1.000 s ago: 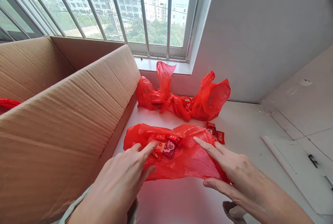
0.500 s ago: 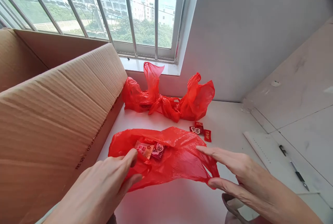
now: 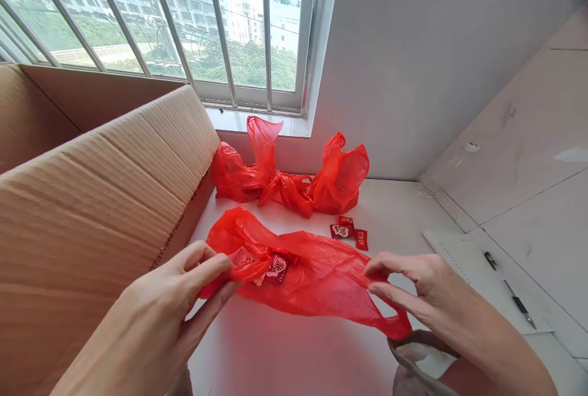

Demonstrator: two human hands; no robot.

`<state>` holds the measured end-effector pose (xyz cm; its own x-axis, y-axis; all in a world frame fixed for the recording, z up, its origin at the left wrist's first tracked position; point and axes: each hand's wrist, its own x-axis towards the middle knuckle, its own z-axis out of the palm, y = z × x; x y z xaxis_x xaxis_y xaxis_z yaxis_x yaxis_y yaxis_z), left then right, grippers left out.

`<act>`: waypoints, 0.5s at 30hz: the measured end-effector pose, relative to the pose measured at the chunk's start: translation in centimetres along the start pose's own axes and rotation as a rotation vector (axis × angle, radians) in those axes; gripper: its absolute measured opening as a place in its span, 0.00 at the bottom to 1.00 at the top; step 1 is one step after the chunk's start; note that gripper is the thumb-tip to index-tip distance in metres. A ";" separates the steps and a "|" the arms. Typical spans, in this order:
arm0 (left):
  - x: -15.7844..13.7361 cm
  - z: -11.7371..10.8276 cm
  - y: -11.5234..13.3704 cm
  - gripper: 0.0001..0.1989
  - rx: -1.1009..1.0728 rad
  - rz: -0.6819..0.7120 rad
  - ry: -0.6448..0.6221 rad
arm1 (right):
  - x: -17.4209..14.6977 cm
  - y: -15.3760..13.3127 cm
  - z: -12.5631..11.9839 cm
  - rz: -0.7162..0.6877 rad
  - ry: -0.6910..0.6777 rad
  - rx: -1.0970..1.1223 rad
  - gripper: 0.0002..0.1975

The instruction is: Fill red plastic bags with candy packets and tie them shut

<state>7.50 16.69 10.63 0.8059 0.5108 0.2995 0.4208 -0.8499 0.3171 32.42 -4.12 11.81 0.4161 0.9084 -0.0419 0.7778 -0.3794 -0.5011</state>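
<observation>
1. Your left hand (image 3: 158, 301) pinches a gathered fold of a thin, translucent red plastic bag (image 3: 316, 292), its thumb and forefinger brought together on the film at the bag's left end
2. Your right hand (image 3: 427, 295) is at the bag's other end, thumb and forefinger narrowly spaced with red film between them; you cannot tell from here whether the tips truly squeeze it, and a loop of the bag hangs just beneath that hand
3. The bag lies between your two hands, above the smooth white tabletop (image 3: 285, 356); a dark maroon, square wrapped packet (image 3: 277, 268) and a pink, foil-like wrapped packet (image 3: 245, 258) sit toward its left end, the pink one partly covered by film
4. Just beyond the bag's right half lie a maroon packet with pale lettering (image 3: 342, 232) and small bright-red packets (image 3: 361, 239), outside it
5. Farther beyond the bag stands a row of bunched, knotted red plastic bags (image 3: 294, 194), how many is unclear; left of it rises a tall brown cardboard box (image 3: 138, 169)
6. The step in hand seems to be gathering and spreading the bag by its two ends, with no knot made in it
7. The next move likely calls for a firm grip at both ends and level handling, lest the packets slide out
</observation>
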 end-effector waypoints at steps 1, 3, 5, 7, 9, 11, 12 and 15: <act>0.1 -0.6 0.0 0.12 0.011 -0.012 0.007 | 0.1 0.3 0.0 0.023 0.034 -0.005 0.11; 0.1 -1.5 0.0 0.12 0.034 -0.029 0.032 | 0.4 0.8 0.1 0.061 0.123 -0.019 0.10; 0.0 -2.0 -0.1 0.13 0.026 -0.020 0.027 | 0.5 0.9 0.3 0.066 0.219 -0.028 0.09; -0.1 -2.2 -0.2 0.14 -0.010 0.003 0.001 | 0.7 0.7 0.4 0.032 0.295 -0.011 0.08; 0.0 -2.2 -0.2 0.16 -0.067 0.012 -0.033 | 0.7 0.5 0.5 0.001 0.335 0.012 0.08; 0.2 -2.0 -0.2 0.19 -0.136 0.030 -0.079 | 0.7 0.4 0.6 -0.003 0.322 0.018 0.08; 0.3 -1.9 -0.2 0.21 -0.164 0.036 -0.108 | 0.7 0.4 0.7 0.007 0.298 0.015 0.08; 0.2 -1.7 0.0 0.23 -0.187 0.043 -0.181 | 0.5 0.6 0.7 0.028 0.209 0.001 0.10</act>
<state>6.94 16.99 12.18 0.8897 0.4290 0.1562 0.3137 -0.8230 0.4735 32.79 -3.78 10.86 0.5259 0.8414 0.1243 0.7643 -0.4034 -0.5031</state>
